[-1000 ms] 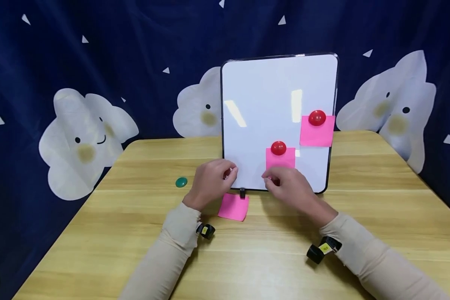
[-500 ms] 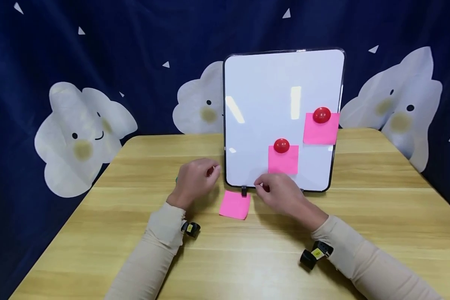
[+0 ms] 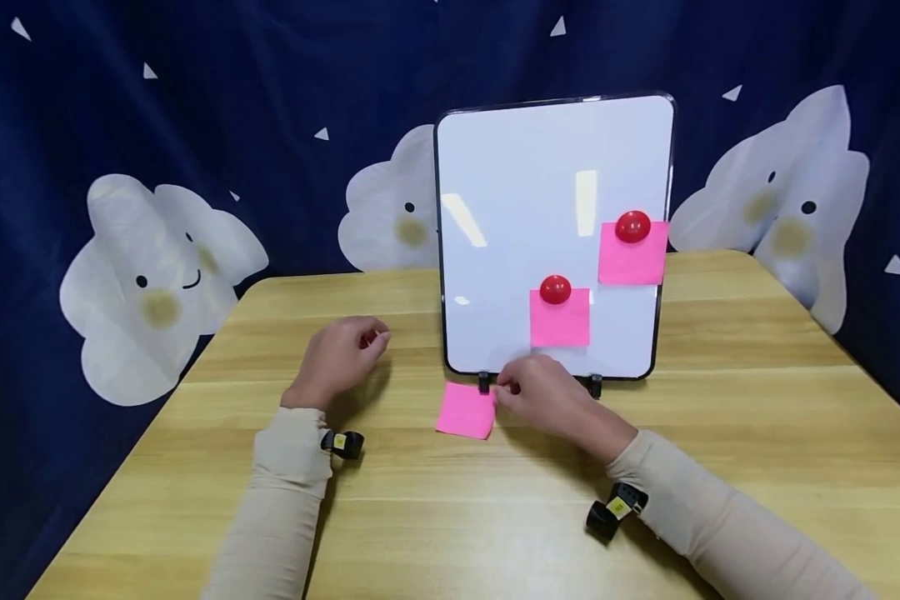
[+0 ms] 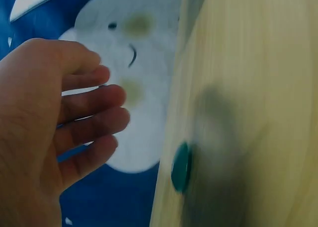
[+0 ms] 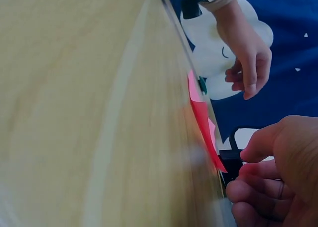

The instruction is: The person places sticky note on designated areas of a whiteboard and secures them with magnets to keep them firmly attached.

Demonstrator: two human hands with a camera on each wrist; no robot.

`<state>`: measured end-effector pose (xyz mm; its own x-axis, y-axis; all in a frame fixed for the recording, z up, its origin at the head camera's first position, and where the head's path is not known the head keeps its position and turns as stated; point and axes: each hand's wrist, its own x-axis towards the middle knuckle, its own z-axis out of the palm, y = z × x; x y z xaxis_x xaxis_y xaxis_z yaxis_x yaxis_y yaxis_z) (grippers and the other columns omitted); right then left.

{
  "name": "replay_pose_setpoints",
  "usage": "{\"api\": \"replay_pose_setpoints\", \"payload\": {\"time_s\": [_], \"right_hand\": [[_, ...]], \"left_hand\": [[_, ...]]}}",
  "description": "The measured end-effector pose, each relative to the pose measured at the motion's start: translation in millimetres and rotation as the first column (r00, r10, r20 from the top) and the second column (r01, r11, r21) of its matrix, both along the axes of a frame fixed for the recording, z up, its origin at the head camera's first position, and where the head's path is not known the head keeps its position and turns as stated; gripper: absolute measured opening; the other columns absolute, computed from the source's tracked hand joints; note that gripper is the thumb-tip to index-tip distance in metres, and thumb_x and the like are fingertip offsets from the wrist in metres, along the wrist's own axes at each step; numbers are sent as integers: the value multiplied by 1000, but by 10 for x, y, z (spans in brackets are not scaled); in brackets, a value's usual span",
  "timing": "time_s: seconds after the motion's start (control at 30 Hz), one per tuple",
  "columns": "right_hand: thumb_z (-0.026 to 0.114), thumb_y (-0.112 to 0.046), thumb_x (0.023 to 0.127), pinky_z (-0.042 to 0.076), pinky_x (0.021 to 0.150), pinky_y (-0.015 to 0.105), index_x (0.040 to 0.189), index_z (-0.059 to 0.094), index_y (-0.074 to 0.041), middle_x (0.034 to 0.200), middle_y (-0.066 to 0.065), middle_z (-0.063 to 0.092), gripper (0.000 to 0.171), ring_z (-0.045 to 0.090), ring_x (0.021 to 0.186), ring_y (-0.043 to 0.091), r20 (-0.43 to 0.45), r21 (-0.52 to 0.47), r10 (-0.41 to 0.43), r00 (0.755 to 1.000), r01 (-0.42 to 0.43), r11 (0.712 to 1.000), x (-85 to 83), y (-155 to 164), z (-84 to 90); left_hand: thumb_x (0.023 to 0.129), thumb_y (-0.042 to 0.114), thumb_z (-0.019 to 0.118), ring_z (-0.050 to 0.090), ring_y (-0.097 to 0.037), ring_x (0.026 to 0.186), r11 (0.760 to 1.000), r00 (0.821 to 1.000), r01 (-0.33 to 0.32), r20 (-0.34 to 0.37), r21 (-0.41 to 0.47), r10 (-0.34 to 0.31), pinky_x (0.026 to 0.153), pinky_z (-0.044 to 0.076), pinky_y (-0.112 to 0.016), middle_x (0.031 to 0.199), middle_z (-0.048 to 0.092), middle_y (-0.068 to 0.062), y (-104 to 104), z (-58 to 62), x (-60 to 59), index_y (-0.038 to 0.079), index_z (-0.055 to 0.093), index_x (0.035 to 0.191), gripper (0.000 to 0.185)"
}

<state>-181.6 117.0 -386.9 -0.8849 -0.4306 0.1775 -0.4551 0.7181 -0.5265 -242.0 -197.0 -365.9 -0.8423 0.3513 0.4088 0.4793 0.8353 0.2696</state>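
My left hand (image 3: 337, 358) hovers over the table left of the whiteboard, fingers loosely bent and holding nothing. Below it in the left wrist view, a green round magnet (image 4: 182, 167) lies on the wood; the hand hides it in the head view. My right hand (image 3: 543, 392) is in front of the board's lower edge, its fingertips right at the upper right corner of a loose pink sticky note (image 3: 465, 411). Nothing shows held in its loosely curled fingers. In the right wrist view the sticky note (image 5: 202, 122) curls up from the table.
The whiteboard (image 3: 510, 208) stands upright on black feet (image 3: 596, 386). Two red magnets, one lower (image 3: 555, 290) and one at the right edge (image 3: 633, 227), hold pink notes on it. A dark blue curtain with clouds (image 3: 165, 283) hangs behind the wooden table (image 3: 450, 517).
My left hand has moved left, away from the board, and now covers the green magnet in the head view. My right hand has come down and left to the loose sticky note.
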Motion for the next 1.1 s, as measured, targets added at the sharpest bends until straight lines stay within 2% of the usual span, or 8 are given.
{"api": "replay_pose_setpoints", "payload": {"time_s": [0.1, 0.2, 0.3, 0.5, 0.8, 0.93, 1.0, 1.1], "right_hand": [[72, -14, 90, 48, 63, 27, 92, 78, -4, 76, -3, 64, 12, 53, 72, 13, 19, 20, -2, 1000, 1, 1000, 12, -28, 7], [73, -15, 89, 46, 62, 28, 90, 78, -4, 73, -3, 61, 12, 51, 70, 14, 15, 30, -4, 1000, 4, 1000, 23, -26, -6], [73, -16, 89, 43, 61, 28, 84, 76, -7, 68, -4, 56, 11, 49, 68, 14, 10, 29, 2, 1000, -2, 1000, 22, -38, -28], [73, -22, 91, 39, 59, 28, 69, 63, -14, 63, -1, 48, 25, 45, 65, 15, 1, 47, 5, 1000, -5, 999, 23, -81, -54], [75, -29, 90, 37, 58, 29, 63, 59, -17, 62, 0, 45, 33, 43, 65, 14, 40, 76, -2, 999, -1, 997, 64, -93, -65], [76, -28, 89, 39, 60, 30, 72, 66, -15, 65, -1, 49, 24, 44, 67, 15, 32, 103, 1, 999, -4, 995, 81, -101, -68], [78, -26, 88, 42, 63, 29, 84, 73, -11, 72, -2, 54, 16, 47, 71, 14, 32, 103, -5, 999, 1, 995, 89, -103, -67], [79, -24, 87, 46, 67, 30, 103, 76, -7, 84, -3, 60, 23, 51, 76, 12, 34, 98, -10, 999, 6, 995, 97, -104, -62]], "left_hand": [[98, 26, 62, 62, -14, 76, 1000, 996, -24, 86, 7, 23, 69, 51, -38, 86, 69, 3, -139, -7, -7, 14, 76, 98, 18], [99, 27, 62, 63, -16, 82, 999, 983, -43, 178, 15, 39, 74, 51, -39, 92, 70, 0, -209, -27, -19, 13, 75, 104, 20], [100, 26, 62, 64, -20, 87, 998, 970, -54, 238, 28, 46, 77, 52, -41, 98, 70, -3, -269, -52, -30, 10, 74, 108, 22], [100, 23, 62, 64, -24, 91, 996, 960, -73, 275, 44, 58, 78, 52, -44, 104, 70, -7, -374, -107, -32, 7, 73, 112, 23], [100, 24, 60, 65, -35, 106, 993, 937, -105, 338, 50, 83, 89, 52, -51, 120, 56, -17, -434, -173, -8, 3, 70, 119, 29], [100, 23, 62, 62, -34, 105, 994, 933, -104, 351, 41, 83, 89, 51, -50, 121, 54, -19, -443, -186, -11, 2, 69, 119, 30], [99, 24, 63, 60, -33, 102, 995, 930, -99, 360, 31, 81, 88, 50, -49, 120, 54, -19, -444, -186, -10, 2, 69, 120, 30], [99, 25, 63, 58, -31, 101, 995, 924, -101, 372, 23, 86, 87, 49, -48, 120, 53, -19, -450, -183, -8, 2, 68, 121, 32]]}}
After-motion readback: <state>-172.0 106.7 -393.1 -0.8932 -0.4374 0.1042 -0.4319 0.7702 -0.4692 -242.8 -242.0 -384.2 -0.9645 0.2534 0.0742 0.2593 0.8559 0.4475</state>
